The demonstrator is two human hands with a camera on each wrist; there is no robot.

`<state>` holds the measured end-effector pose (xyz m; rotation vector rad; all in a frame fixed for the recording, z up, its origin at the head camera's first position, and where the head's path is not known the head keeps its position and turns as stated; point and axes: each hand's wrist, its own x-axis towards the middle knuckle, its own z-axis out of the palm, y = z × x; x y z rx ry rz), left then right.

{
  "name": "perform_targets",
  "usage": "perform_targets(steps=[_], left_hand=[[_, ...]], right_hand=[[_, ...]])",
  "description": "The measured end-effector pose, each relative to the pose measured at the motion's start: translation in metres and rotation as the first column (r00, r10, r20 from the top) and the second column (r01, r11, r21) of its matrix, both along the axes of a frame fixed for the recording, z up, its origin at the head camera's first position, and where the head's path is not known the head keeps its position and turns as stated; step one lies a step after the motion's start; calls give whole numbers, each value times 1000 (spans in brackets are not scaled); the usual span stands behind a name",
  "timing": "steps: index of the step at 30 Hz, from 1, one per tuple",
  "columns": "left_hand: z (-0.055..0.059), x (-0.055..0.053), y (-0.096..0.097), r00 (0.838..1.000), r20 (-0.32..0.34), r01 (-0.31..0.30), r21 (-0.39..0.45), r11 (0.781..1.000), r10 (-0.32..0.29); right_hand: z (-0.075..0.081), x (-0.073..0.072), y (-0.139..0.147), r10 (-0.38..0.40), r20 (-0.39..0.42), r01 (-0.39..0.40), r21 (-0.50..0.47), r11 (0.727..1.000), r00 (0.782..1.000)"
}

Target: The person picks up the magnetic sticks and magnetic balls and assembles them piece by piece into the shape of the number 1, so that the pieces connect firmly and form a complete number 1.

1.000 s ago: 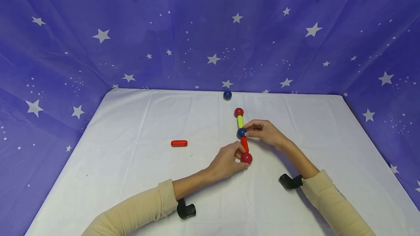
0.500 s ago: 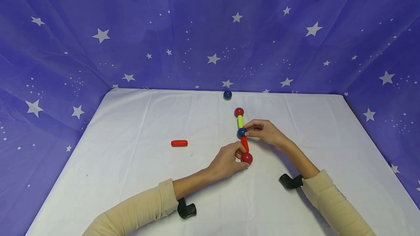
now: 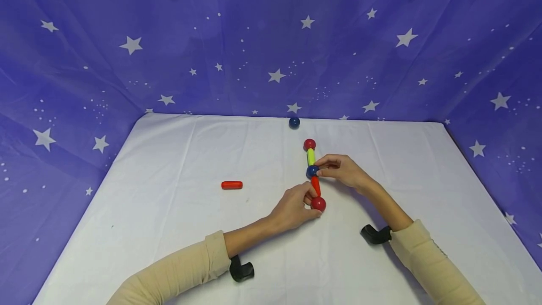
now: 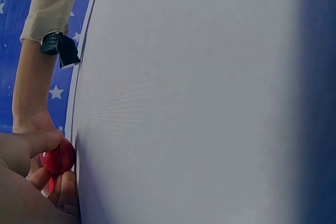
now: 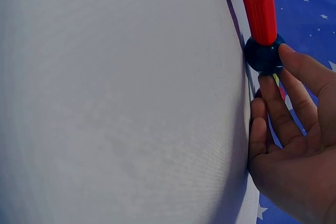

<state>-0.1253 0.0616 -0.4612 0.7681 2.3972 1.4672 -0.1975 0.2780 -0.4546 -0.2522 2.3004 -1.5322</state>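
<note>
A chain of balls and rods lies on the white cloth, running away from me. Its near end is a red ball (image 3: 319, 204), which my left hand (image 3: 292, 207) pinches between thumb and fingers. From that ball a red rod (image 3: 315, 186) leads to a blue ball (image 3: 312, 171), gripped by the thumb and fingertips of my right hand (image 3: 344, 172). Beyond it come a yellow-green rod (image 3: 311, 156) and a second red ball (image 3: 309, 144) at the far end. In the right wrist view the red rod (image 5: 260, 17) meets the blue ball (image 5: 263, 56).
A loose red rod (image 3: 232, 185) lies left of the chain. Another blue ball (image 3: 294, 123) sits near the table's back edge. Purple star-printed cloth (image 3: 211, 51) rises behind and at both sides. A black wrist mount (image 3: 242, 269) and another wrist mount (image 3: 374, 234) stick out from the sleeves.
</note>
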Motion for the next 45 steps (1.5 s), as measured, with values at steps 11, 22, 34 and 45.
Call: perform_targets(steps=[11,22,34,45], left_hand=[[0,0,0,1000,13,6,-10,1000,-6],[-2,0,0,1000,5,8,-8,1000,-8],[1,1,-1,1000,3,9,0,1000,-9],[3,1,-5,1000,18,15,27,1000,-15]], right_hand=[[1,0,0,5,-6,-5,4,1000,1000],[1,1,-1,9,-11,-9,7,1000,1000],[0,0,0,11,-17,-10,12,1000,1000],[-1,0,0,20,-19,-20,2,1000,1000]])
